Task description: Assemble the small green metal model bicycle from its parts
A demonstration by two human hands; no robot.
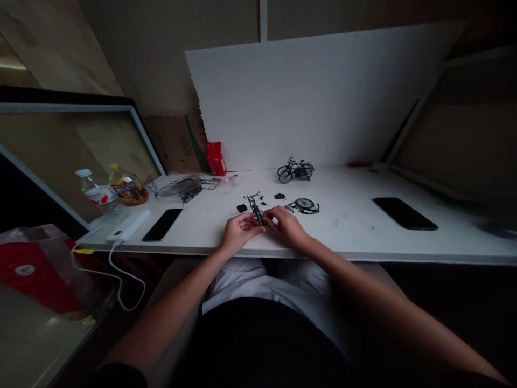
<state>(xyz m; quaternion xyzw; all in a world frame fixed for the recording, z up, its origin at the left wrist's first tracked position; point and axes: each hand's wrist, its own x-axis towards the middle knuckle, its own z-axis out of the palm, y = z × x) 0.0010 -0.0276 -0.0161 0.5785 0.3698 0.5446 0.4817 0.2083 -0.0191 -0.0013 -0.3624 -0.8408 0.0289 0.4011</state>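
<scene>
Between my hands, near the table's front edge, is a dark green model bicycle frame (256, 210) with thin handlebars at its far end. My left hand (239, 230) is closed round its left side. My right hand (285, 223) pinches at its near end; what lies between those fingertips is too small to make out. Just beyond lie a small dark block (242, 208), another dark green piece (280, 196) and a few tiny bits. To the right rests a spoked wheel (304, 203) with a curved dark part around it.
An assembled model bicycle (296, 170) stands at the back. Dark phones lie left (162, 224) and right (405, 213). A cabled white power bank (128, 226), bottles (100, 194), wiry parts in plastic (189, 187) and a red box (216, 159) occupy the left side. A white board (315, 97) leans behind.
</scene>
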